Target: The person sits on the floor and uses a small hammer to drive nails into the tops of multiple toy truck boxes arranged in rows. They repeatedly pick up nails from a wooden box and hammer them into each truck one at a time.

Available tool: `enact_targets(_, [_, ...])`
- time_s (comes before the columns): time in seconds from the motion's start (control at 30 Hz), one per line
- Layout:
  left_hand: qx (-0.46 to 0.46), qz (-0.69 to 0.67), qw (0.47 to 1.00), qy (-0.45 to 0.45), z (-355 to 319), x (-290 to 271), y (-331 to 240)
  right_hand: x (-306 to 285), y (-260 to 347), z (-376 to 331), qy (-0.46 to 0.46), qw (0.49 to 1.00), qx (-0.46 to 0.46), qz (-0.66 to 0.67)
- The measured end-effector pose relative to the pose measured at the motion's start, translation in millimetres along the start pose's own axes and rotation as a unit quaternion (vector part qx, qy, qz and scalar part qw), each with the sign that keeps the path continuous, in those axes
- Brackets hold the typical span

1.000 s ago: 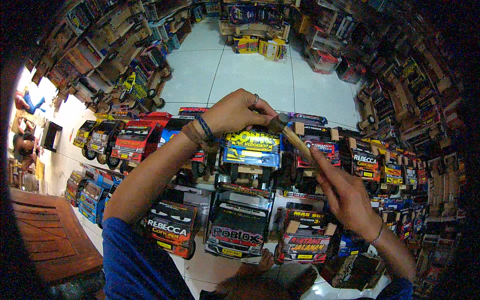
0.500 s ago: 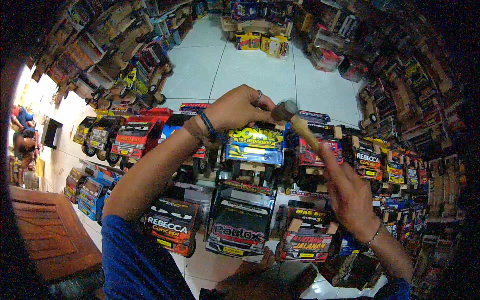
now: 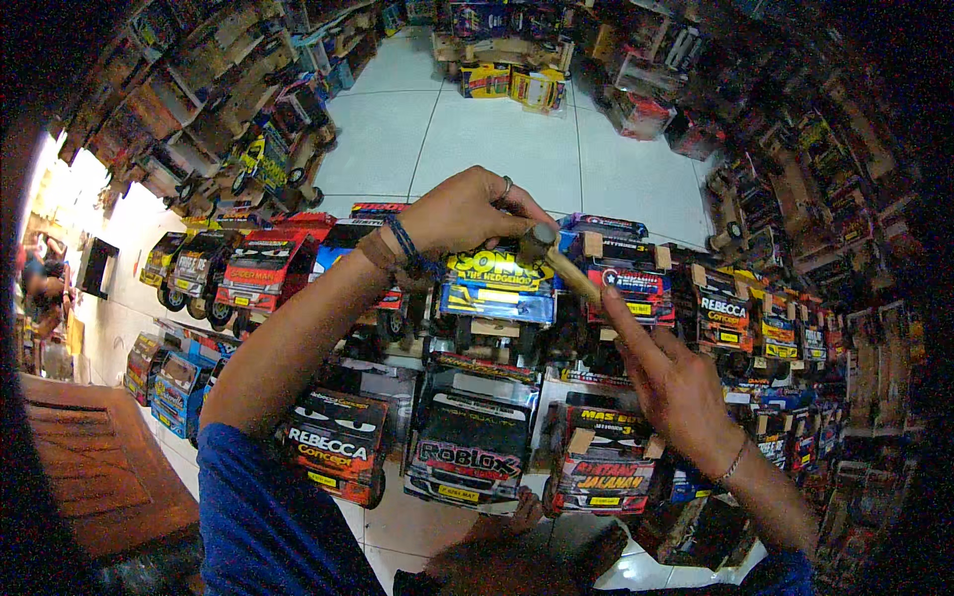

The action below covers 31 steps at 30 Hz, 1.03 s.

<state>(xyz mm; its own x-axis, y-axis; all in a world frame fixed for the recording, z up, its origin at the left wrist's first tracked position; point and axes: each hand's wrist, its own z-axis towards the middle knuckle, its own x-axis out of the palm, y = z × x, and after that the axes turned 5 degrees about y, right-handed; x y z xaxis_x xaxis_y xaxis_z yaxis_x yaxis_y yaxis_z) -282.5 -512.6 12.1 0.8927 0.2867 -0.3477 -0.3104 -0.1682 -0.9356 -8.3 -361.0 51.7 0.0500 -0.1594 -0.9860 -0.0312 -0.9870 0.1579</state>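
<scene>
Your 2 hands meet over the blue-and-yellow toy truck, hammer raised beside it.

Your right hand point(image 3: 676, 382) grips the wooden handle of a small hammer point(image 3: 556, 260), fingers wrapped around it with the index finger laid along the shaft; the metal head sits up at the far end, touching the fingertips of your left hand point(image 3: 467, 211). Your left hand is curled closed, fingers pinched together at the top edge of the blue-and-yellow toy truck point(image 3: 494, 288); whether they pinch anything there, you cannot tell. That truck stands in the middle of the far row, with a red toy truck point(image 3: 260, 280) to its left and a black toy truck point(image 3: 467, 452) nearer to you on the white tiled floor point(image 3: 497, 139).
</scene>
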Motion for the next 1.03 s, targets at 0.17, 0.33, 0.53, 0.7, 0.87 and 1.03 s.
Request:
enact_targets(0.17, [-0.061,0.023,0.997,0.033,-3,-3,0,-1,-1,-2,-0.112,0.992,0.017,0.051])
enact_targets(0.33, [-0.036,0.018,0.999,0.030,-2,-4,-4,-4,-2,-2,-0.005,1.000,0.021,0.003])
enact_targets(0.53, [-0.022,0.058,0.997,0.036,-6,-1,-11,-35,-22,-35,-0.179,0.980,0.010,0.083])
enact_targets(0.7, [-0.075,0.046,0.996,0.022,-10,2,-13,-57,-37,-110,-0.426,0.867,0.056,0.252])
enact_targets(0.87, [-0.074,0.103,0.992,0.007,-5,0,-18,-81,-34,-196,-0.467,0.805,0.191,0.314])
enact_targets(1.03, [-0.129,0.097,0.987,0.009,-10,-4,-9,-68,-68,-284,-0.409,0.787,0.284,0.363])
